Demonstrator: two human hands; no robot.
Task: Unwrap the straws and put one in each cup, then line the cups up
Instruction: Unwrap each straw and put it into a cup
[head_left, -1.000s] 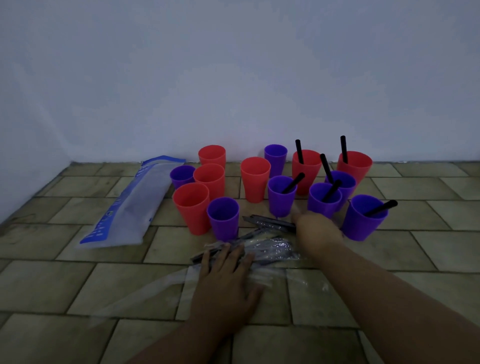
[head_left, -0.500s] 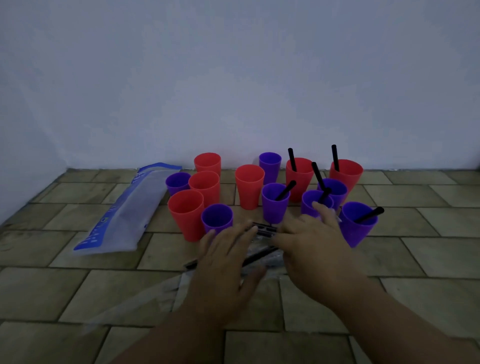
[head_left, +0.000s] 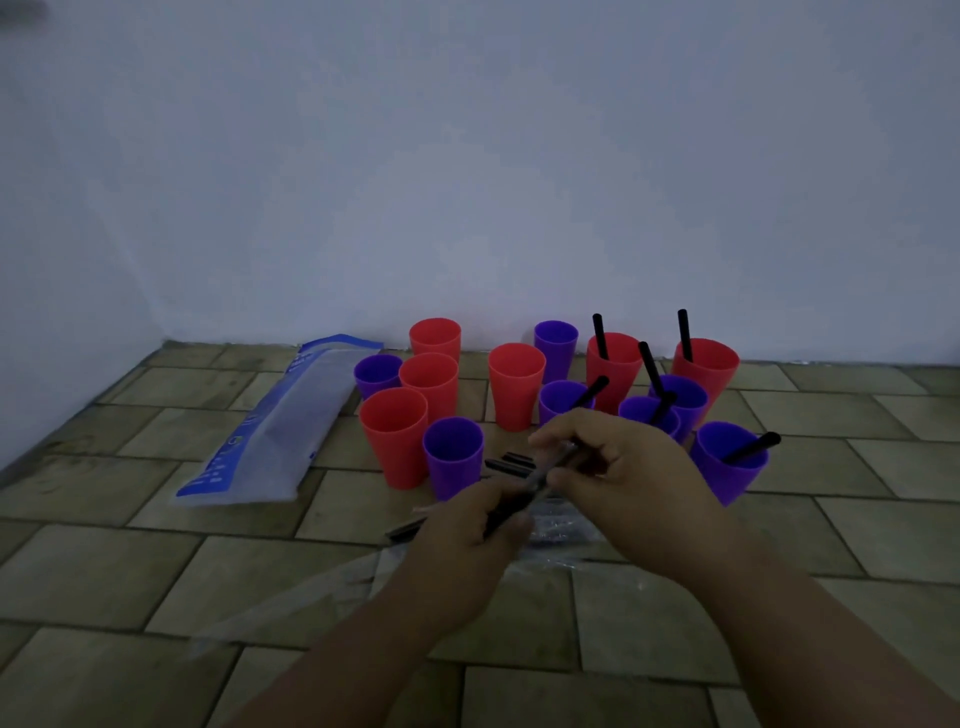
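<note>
Inspector: Head view, progress check. How many cups carried a straw?

Technician: Six of thirteen, all on the right of the cluster. These were the rear red cup (head_left: 615, 371), the far-right red cup (head_left: 709, 371) and four purple cups. One of the four was the front-right purple cup (head_left: 727, 475), whose black straw (head_left: 753, 447) leaned over the rim. Seven cups at left and centre had none, among them the front purple cup (head_left: 452, 462) and the centre red cup (head_left: 516, 389).

Inspector: Hand state, and location of the item in work?

Technician: The left hand (head_left: 467, 538) and right hand (head_left: 628, 475) both pinched one wrapped straw (head_left: 543, 480), held above the floor (head_left: 130, 571) in front of the cluster. The left hand took the lower end, the right hand the upper. Judgement: unwrapping step in progress. Whether the wrapper was torn could not be told.

Inspector: Remaining stock?

Technician: Loose wrapped straws (head_left: 511, 461) lay on the floor between the hands and the cups, with crumpled clear plastic (head_left: 558, 525) beneath the hands. A blue-and-clear bag (head_left: 270, 431) lay left of the cups. The count of loose straws could not be read.

Inspector: Outstanding work?

Technician: Judged under half done. Seven straws remained to unwrap and insert. Alignment was not started: the cups stood bunched, not in a line.
</note>
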